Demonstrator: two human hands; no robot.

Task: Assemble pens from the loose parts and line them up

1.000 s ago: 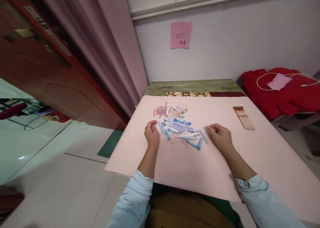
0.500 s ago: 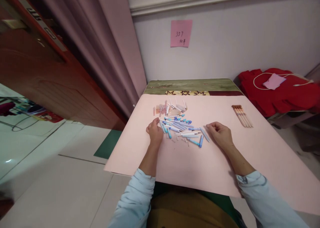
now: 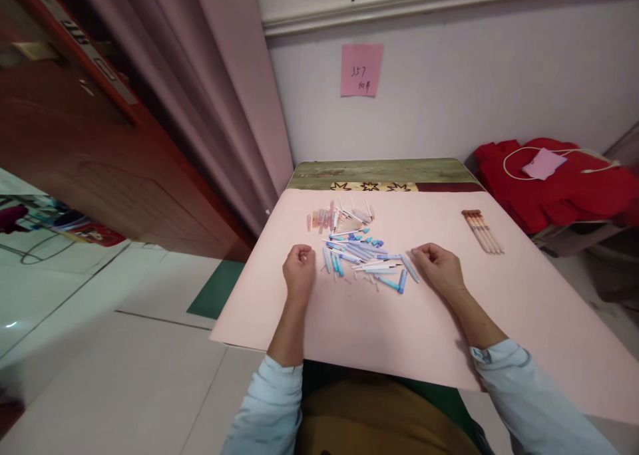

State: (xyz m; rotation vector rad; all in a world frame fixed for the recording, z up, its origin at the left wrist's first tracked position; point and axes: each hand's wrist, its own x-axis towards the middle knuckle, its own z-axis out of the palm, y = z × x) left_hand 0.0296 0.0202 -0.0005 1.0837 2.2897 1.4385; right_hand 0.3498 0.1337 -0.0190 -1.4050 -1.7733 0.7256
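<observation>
My left hand [image 3: 298, 269] rests on the pink sheet, its fingers curled and closed with nothing visible in them. Just right of it lie blue and teal pen barrels [image 3: 335, 264]. My right hand [image 3: 438, 266] rests on the sheet with its fingers curled together. Its fingertips are beside a pale blue pen barrel [image 3: 410, 269]; no object shows in them. Between the hands is a loose pile of lilac barrels [image 3: 360, 250], white pen refills [image 3: 382, 267], blue caps [image 3: 366, 231] and tiny clear pieces. A blue barrel [image 3: 402, 281] lies at the pile's near right.
Translucent pinkish pen parts [image 3: 321, 218] form a row at the pile's back left. Several beige pens with brown tops [image 3: 482, 231] lie side by side at the right. The pink sheet [image 3: 369, 335] covers the table. Beyond are a red cloth [image 3: 574, 185] and a wall note [image 3: 362, 70].
My left hand has drawn back to the left and slightly nearer, away from the teal and blue barrels, its fingers now curled. My right hand stays in place.
</observation>
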